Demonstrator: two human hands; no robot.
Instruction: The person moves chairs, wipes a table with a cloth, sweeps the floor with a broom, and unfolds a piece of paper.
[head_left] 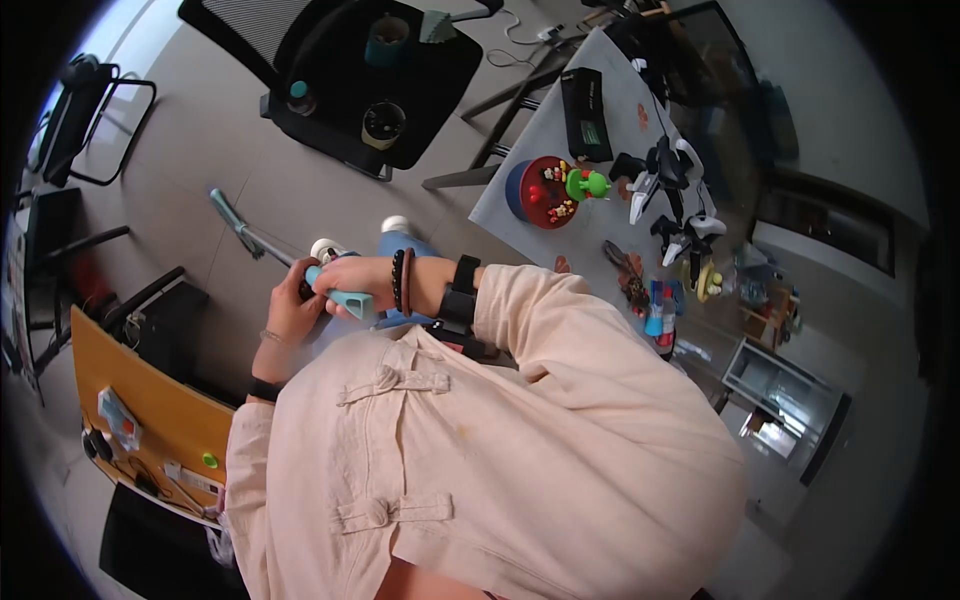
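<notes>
Where the two hands meet, I see the right hand (pixel 348 276) closed firmly around the teal handle (pixel 352 303) of a broom (pixel 271 250); the left hand (pixel 292 308) is curled about it just beside, its fingertips partly hidden from me. From there the pole slants away, past a pair of pale shoes (pixel 396 225), to a teal head (pixel 229 212) low over the tiled floor (pixel 195 135). That floor is grey-beige with thin joints, and furniture crowds it on several sides.

To the right stands a table (pixel 497 212) under a pale grey cover with a few orange-brown patterns. On it I spot a black case (pixel 586 115) — its light lettering is too small for me to read — and a round red-and-blue tin (pixel 516 190) topped with small figures, a green figure (pixel 588 184) among them. Game controllers (pixel 662 180) cluster farther back.

Ahead, near the table's legs, a black chair (pixel 335 65) blocks part of the floor, carrying a cup (pixel 384 125) and a small capped bottle (pixel 301 96). A wooden desk (pixel 150 365) bounds the left side — small items litter its near edge.
</notes>
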